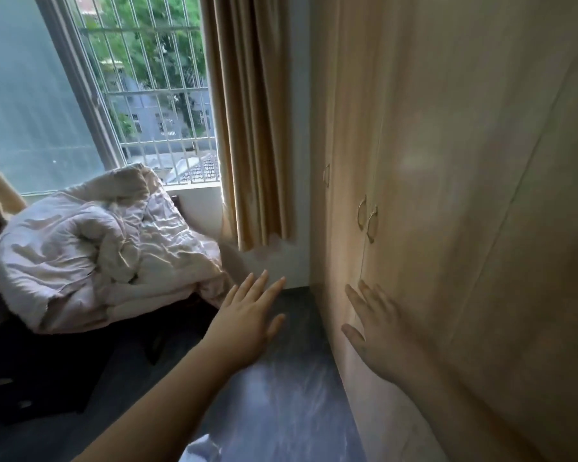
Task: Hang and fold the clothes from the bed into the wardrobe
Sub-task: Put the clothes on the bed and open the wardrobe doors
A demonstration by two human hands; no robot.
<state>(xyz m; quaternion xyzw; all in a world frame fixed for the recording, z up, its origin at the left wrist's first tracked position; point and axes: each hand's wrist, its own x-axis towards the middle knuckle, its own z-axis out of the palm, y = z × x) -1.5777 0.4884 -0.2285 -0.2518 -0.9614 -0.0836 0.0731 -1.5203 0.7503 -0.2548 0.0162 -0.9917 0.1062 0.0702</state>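
Note:
A tall light-wood wardrobe (464,161) fills the right side, its doors closed, with curved metal handles (367,220) at mid height. My right hand (377,328) is stretched out flat in front of the lower door, fingers straight, holding nothing. My left hand (247,318) hovers over the floor with fingers spread and holds nothing. The bed (64,371) stands at the left with a crumpled white duvet (104,245) heaped on it. No separate garments can be made out on it.
A beige curtain (247,128) hangs between the barred window (147,88) and the wardrobe. Dark grey floor (281,395) runs between bed and wardrobe. A bit of pale fabric (201,450) shows at the bottom edge.

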